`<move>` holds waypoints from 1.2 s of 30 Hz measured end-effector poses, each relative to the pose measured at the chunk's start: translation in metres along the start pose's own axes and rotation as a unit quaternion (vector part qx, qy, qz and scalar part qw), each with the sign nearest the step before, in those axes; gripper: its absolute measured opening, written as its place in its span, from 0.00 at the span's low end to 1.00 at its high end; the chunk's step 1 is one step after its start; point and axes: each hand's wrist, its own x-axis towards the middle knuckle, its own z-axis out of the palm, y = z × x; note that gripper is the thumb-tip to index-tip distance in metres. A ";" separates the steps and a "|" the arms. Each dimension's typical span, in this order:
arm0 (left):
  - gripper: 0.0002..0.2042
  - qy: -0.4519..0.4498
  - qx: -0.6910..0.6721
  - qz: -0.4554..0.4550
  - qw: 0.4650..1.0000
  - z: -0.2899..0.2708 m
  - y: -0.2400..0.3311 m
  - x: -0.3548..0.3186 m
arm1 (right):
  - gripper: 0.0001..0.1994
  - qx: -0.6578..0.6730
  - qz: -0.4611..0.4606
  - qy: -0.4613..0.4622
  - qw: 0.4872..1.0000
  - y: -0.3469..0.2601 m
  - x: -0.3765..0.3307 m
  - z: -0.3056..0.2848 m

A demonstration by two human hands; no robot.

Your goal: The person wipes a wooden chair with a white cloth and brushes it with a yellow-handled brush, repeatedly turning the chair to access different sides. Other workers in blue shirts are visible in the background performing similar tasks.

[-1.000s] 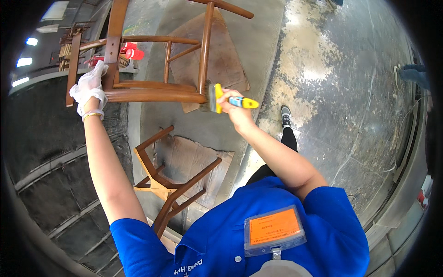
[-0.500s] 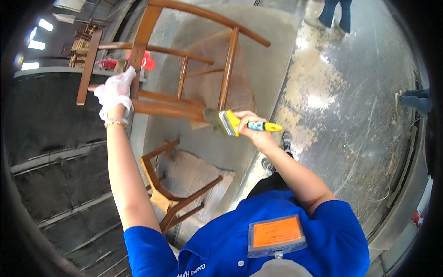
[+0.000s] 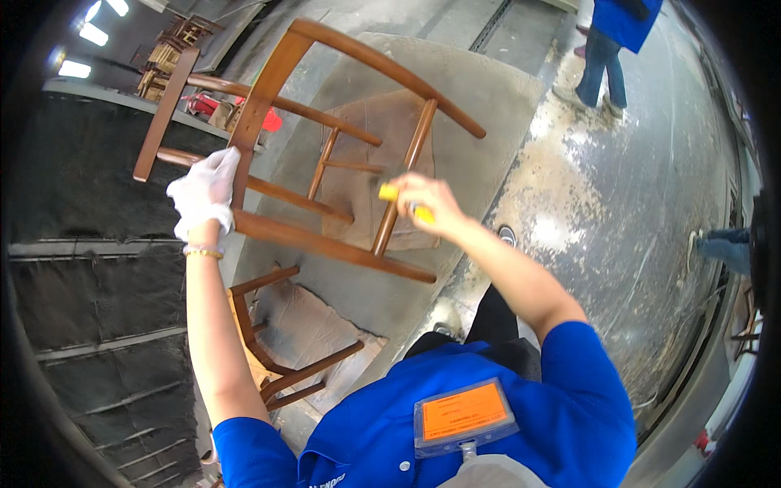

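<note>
A brown wooden chair frame [image 3: 263, 96] is held up in front of me, tilted. My left hand [image 3: 203, 191], in a white glove, is closed around its broad side piece, near the lower rails. In my bare right hand [image 3: 429, 199] is a yellow-handled paintbrush [image 3: 389, 192], at the crossbar between the two long legs. The brush's bristles are blurred and mostly hidden by the frame and my fingers.
Below lies a second wooden chair frame [image 3: 317, 370] beside a cardboard sheet [image 3: 325, 317]. Another cardboard piece [image 3: 366, 138] is on the floor under the held frame. A dark panelled surface [image 3: 106, 195] runs along the left. One person [image 3: 604, 69] stands at upper right; another's legs [image 3: 726, 248] show far right.
My right hand has lifted the brush off the near leg and moved it away from me to the crossbar, turning it. The frame has tilted, its near leg swinging lower. My left hand keeps its grip.
</note>
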 end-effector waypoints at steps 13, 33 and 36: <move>0.30 -0.120 -0.040 -0.230 0.965 0.008 -0.022 0.052 | 0.02 0.093 0.632 0.381 0.669 0.257 0.009 -0.149; 0.36 -0.148 0.053 -0.362 0.919 -0.022 0.088 0.021 | 0.09 0.645 0.208 0.145 0.721 0.059 0.250 -0.174; 0.34 -0.142 0.102 -0.306 0.936 -0.025 0.100 0.015 | 0.08 0.702 0.128 0.101 0.693 0.053 0.274 -0.180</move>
